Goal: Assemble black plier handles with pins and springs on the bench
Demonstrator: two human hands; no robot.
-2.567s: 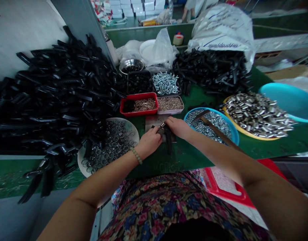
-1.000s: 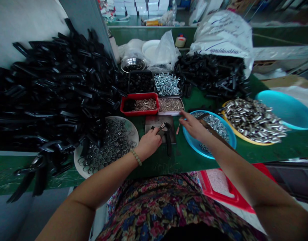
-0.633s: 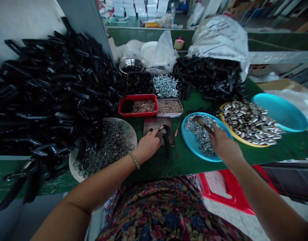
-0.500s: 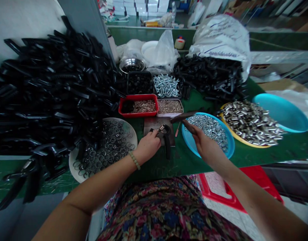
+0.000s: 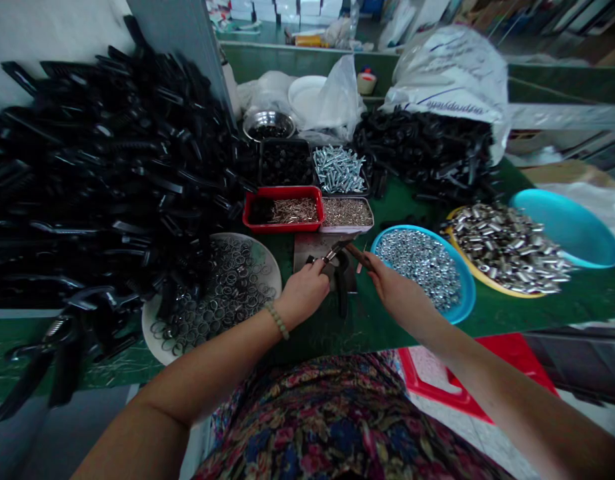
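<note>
My left hand [image 5: 306, 291], with a beaded bracelet at the wrist, is closed around a small metal part [image 5: 332, 253] beside a black clamp piece [image 5: 341, 287] on a metal plate [image 5: 302, 248]. My right hand [image 5: 387, 280] grips the wooden handle of a hammer [image 5: 358, 256]. The hammer's dark head lies over the metal part, close to the fingertips of my left hand. Whether the two touch is hard to make out. A thin tool with a pink handle [image 5: 359, 268] lies just behind the right fingers.
A plate of metal rings [image 5: 267, 263] is at left, below a heap of black clamps [image 5: 112, 200]. A red tray [image 5: 282, 228] and a blue basin [image 5: 470, 293] of small metal pieces stand nearby. A yellow basin [image 5: 487, 283] of metal cylinders is at right.
My right hand has moved left, bringing the hammer from over the blue basin's edge to the metal part at my left hand. The whole view has shifted slightly.
</note>
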